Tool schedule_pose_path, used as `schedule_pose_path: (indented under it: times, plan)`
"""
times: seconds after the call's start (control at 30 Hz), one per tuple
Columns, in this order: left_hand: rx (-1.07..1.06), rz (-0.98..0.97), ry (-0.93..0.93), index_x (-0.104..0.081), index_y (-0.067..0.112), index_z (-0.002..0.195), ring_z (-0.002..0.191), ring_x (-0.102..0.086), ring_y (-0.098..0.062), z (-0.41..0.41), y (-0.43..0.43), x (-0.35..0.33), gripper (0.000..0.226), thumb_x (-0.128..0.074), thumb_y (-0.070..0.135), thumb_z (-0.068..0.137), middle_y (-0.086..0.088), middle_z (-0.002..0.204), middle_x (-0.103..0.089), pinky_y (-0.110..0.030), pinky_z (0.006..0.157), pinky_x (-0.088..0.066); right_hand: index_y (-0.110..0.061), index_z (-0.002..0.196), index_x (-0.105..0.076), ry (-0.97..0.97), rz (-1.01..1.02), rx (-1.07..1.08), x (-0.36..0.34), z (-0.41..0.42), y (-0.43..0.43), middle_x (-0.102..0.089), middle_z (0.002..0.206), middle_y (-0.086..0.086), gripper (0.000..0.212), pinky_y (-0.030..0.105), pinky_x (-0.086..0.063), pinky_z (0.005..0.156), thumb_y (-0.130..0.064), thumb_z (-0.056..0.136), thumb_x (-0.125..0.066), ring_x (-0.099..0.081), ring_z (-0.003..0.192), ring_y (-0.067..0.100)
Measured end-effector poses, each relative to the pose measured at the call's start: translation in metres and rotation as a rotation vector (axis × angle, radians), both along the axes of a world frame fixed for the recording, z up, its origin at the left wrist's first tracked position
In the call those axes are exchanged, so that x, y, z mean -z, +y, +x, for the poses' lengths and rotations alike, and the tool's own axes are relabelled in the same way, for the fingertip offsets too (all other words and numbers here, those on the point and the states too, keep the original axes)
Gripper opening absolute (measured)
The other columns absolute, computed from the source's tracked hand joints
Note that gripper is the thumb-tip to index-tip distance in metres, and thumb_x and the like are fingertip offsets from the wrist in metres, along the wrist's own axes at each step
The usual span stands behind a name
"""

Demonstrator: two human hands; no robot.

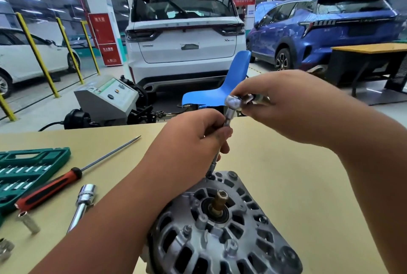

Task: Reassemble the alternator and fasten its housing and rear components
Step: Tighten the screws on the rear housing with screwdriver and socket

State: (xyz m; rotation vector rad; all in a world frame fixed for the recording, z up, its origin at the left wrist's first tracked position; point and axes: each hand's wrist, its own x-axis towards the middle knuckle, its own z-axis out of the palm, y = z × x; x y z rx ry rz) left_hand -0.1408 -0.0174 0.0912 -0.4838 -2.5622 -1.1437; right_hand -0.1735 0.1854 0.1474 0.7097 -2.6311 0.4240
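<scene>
The silver alternator point(220, 229) lies on the tan table point(297, 185) near the front edge, its vented housing face and brass shaft end up. A ratchet point(233, 101) with a long extension point(217, 159) stands nearly upright, its socket on a bolt at the housing's far rim. My left hand point(193, 139) grips the extension's shaft about halfway up. My right hand point(284, 106) holds the ratchet head and handle at the top. The handle is mostly hidden inside my right hand.
A green socket case point(28, 170) sits open at the table's left, with a red-and-black screwdriver point(57, 187), a chrome extension bar point(82, 205) and loose sockets point(27, 222) beside it. Beyond the table stand a blue chair point(222, 88), a grey machine point(105, 101) and parked cars.
</scene>
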Motion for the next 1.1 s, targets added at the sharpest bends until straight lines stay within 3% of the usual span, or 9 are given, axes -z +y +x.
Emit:
schedule_pose_path:
  times: [0.2, 0.33, 0.43, 0.53, 0.6, 0.77, 0.87, 1.0, 1.1]
  plan:
    - [0.001, 0.019, -0.042, -0.064, 0.030, 0.084, 0.068, -0.074, -0.011, 0.000, 0.005, 0.000, 0.025, -0.061, 0.022, 0.108, 0.010, 0.077, -0.076, -0.049, 0.074, -0.064, -0.060, 0.130, -0.044, -0.057, 0.048, 0.012, -0.013, 0.025, 0.005, -0.064, 0.087, -0.022, 0.051, 0.031, -0.045, 0.066, -0.060, 0.080, -0.050, -0.057, 0.077, -0.004]
    - [0.012, 0.074, -0.094, -0.067, 0.025, 0.088, 0.070, -0.076, -0.015, 0.001, 0.004, 0.000, 0.023, -0.058, 0.020, 0.109, 0.006, 0.078, -0.077, -0.050, 0.074, -0.065, -0.073, 0.126, -0.034, -0.074, 0.090, -0.023, -0.017, 0.046, 0.006, -0.053, 0.103, -0.042, 0.055, 0.028, -0.041, 0.058, -0.059, 0.074, -0.050, -0.052, 0.083, -0.017]
    - [0.038, 0.095, -0.130, -0.067, 0.022, 0.090, 0.071, -0.077, -0.017, 0.000, 0.002, -0.001, 0.023, -0.057, 0.019, 0.110, 0.004, 0.079, -0.077, -0.052, 0.076, -0.065, -0.076, 0.127, -0.036, -0.102, 0.085, -0.017, -0.018, 0.040, 0.011, -0.057, 0.102, -0.039, 0.057, 0.023, -0.047, 0.053, -0.043, 0.084, -0.052, -0.057, 0.081, -0.013]
    - [0.069, 0.109, -0.154, -0.068, 0.020, 0.091, 0.072, -0.078, -0.020, -0.001, 0.001, -0.001, 0.024, -0.055, 0.020, 0.111, 0.002, 0.080, -0.078, -0.054, 0.077, -0.065, -0.064, 0.134, -0.051, -0.100, 0.098, 0.056, -0.012, 0.015, 0.015, -0.065, 0.097, -0.027, 0.049, 0.030, -0.053, 0.070, -0.028, 0.100, -0.059, -0.062, 0.087, -0.001]
    - [0.085, 0.126, -0.164, -0.069, 0.019, 0.092, 0.073, -0.079, -0.022, -0.002, 0.000, 0.000, 0.024, -0.054, 0.020, 0.112, 0.001, 0.081, -0.078, -0.056, 0.078, -0.065, -0.054, 0.131, -0.058, -0.092, 0.103, 0.076, -0.006, 0.002, 0.013, -0.065, 0.105, -0.023, 0.040, 0.026, -0.048, 0.068, -0.026, 0.103, -0.058, -0.060, 0.089, 0.005]
    - [0.083, 0.195, -0.190, -0.070, 0.019, 0.094, 0.072, -0.079, -0.026, -0.005, -0.001, 0.003, 0.022, -0.056, 0.022, 0.112, -0.001, 0.078, -0.077, -0.058, 0.079, -0.065, -0.054, 0.126, -0.057, -0.074, 0.149, 0.075, -0.006, 0.007, 0.008, -0.065, 0.094, -0.021, 0.035, 0.039, -0.056, 0.070, -0.030, 0.102, -0.055, -0.059, 0.081, 0.005]
    - [0.086, 0.211, -0.213, -0.071, 0.019, 0.095, 0.071, -0.079, -0.026, -0.005, -0.001, 0.005, 0.019, -0.060, 0.024, 0.110, -0.001, 0.077, -0.077, -0.054, 0.076, -0.064, -0.060, 0.123, -0.051, -0.071, 0.143, 0.034, -0.015, 0.028, 0.006, -0.069, 0.077, -0.026, 0.036, 0.028, -0.048, 0.052, -0.047, 0.090, -0.048, -0.062, 0.069, -0.005]
    - [0.112, 0.226, -0.234, -0.074, 0.021, 0.098, 0.072, -0.079, -0.025, -0.005, -0.002, 0.005, 0.017, -0.062, 0.025, 0.109, -0.002, 0.079, -0.078, -0.046, 0.072, -0.065, -0.073, 0.131, -0.037, -0.023, 0.133, -0.011, -0.018, 0.057, 0.006, -0.067, 0.074, -0.026, 0.057, 0.029, -0.047, 0.062, -0.069, 0.074, -0.036, -0.057, 0.057, -0.003]
    - [0.113, 0.215, -0.236, -0.074, 0.021, 0.098, 0.072, -0.079, -0.024, -0.005, -0.003, 0.005, 0.018, -0.061, 0.026, 0.110, -0.002, 0.080, -0.079, -0.050, 0.076, -0.065, -0.076, 0.132, -0.036, -0.091, 0.149, 0.003, -0.018, 0.049, 0.013, -0.067, 0.088, -0.036, 0.060, 0.035, -0.053, 0.064, -0.053, 0.078, -0.049, -0.063, 0.068, -0.006]
